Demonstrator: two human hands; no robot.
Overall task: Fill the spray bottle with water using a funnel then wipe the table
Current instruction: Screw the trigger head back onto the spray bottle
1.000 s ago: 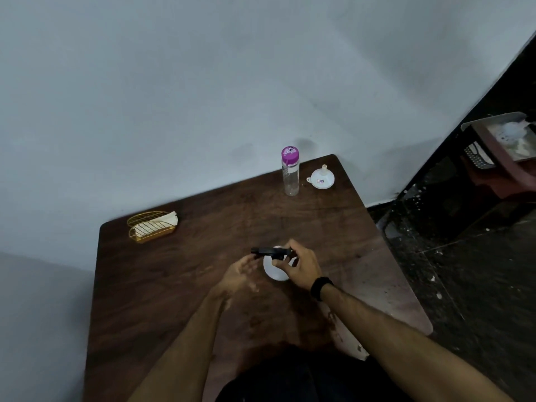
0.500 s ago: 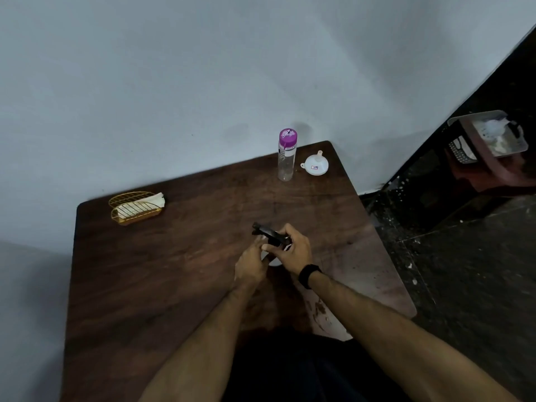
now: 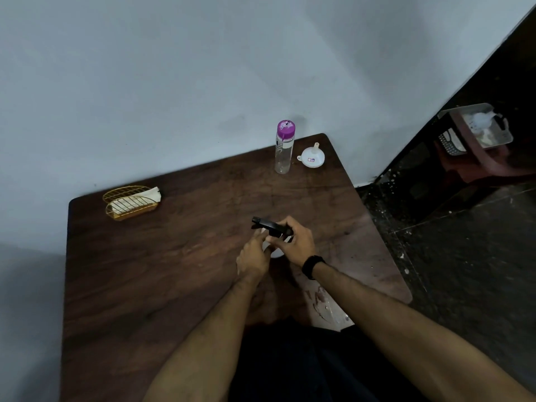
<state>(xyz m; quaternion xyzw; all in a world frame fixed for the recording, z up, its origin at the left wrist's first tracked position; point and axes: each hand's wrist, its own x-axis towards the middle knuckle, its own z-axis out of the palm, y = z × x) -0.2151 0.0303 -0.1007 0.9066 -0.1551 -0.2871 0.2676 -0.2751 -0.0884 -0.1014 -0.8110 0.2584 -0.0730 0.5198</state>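
Spray bottle (image 3: 274, 250): white, upright on worktop (image 3: 174, 271)
Right hand (image 3: 295, 242): grasping black spray head (image 3: 268, 226)
Left hand (image 3: 253, 258): gripping bottle body

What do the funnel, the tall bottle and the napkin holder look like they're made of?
Funnel: probably white plastic, opaque with a smooth matte look. Bottle: clear plastic or glass, hard to tell; you can see through it, and its purple cap looks plastic. Napkin holder: thin metal wire by its open grid, gold-coloured finish.
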